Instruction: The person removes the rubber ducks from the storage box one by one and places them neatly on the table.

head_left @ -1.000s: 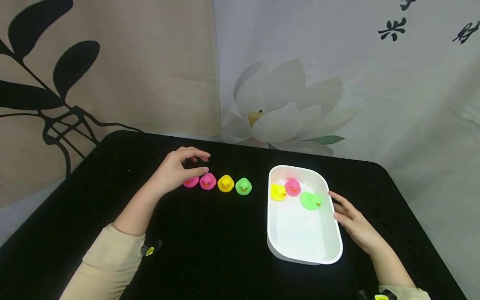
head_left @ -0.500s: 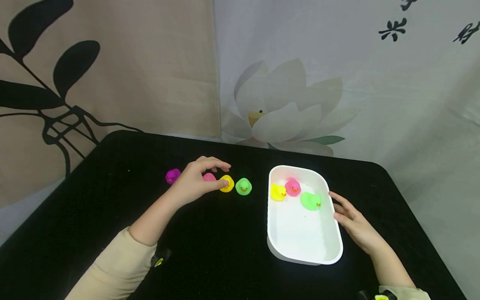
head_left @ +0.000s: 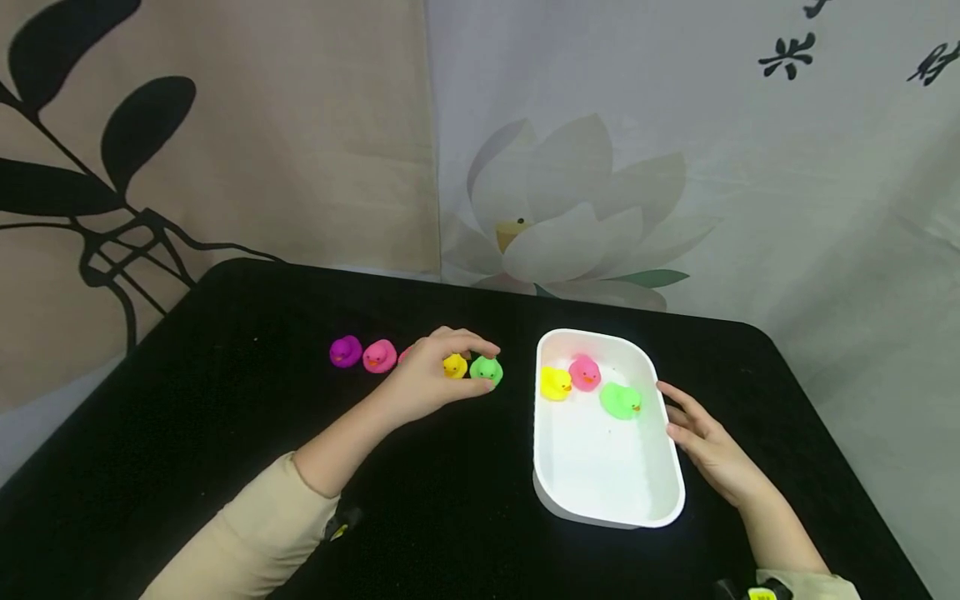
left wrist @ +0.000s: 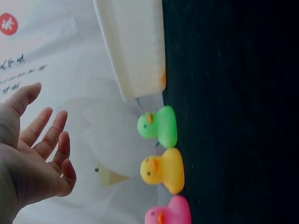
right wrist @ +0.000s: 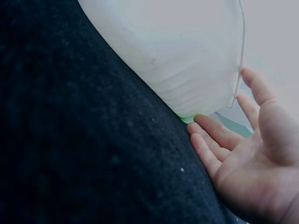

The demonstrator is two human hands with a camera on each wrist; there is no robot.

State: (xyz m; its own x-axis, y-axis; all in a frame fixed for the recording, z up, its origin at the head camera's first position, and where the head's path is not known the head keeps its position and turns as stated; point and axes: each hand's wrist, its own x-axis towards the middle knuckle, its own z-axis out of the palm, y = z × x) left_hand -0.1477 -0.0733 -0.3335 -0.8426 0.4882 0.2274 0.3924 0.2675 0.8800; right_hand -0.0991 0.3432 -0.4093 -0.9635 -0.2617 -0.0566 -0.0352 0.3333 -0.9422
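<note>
My left hand point(head_left: 431, 375) hovers over the right end of a row of rubber ducks, thumb and fingers spread apart and holding nothing. In the head view they frame the green duck point(head_left: 487, 371); the left wrist view shows a gap between the hand point(left wrist: 39, 154) and that duck point(left wrist: 161, 127). Beside it sits a yellow duck point(head_left: 454, 366), partly covered by the hand. Against the right side of a white plastic tub point(head_left: 600, 467), my right hand point(head_left: 708, 450) rests its extended fingertips at the rim and wall.
Farther left in the row are a purple duck point(head_left: 346, 352), a pink duck point(head_left: 379, 356) and another pink one, mostly hidden. Inside the tub lie a yellow duck point(head_left: 556, 383), a pink duck point(head_left: 585, 373) and a green duck point(head_left: 621, 401). A black cloth point(head_left: 420, 517) covers the table.
My left hand has moved right along the row, from the pink ducks past the yellow to the green one. The purple duck is uncovered now. The right hand and tub stay put.
</note>
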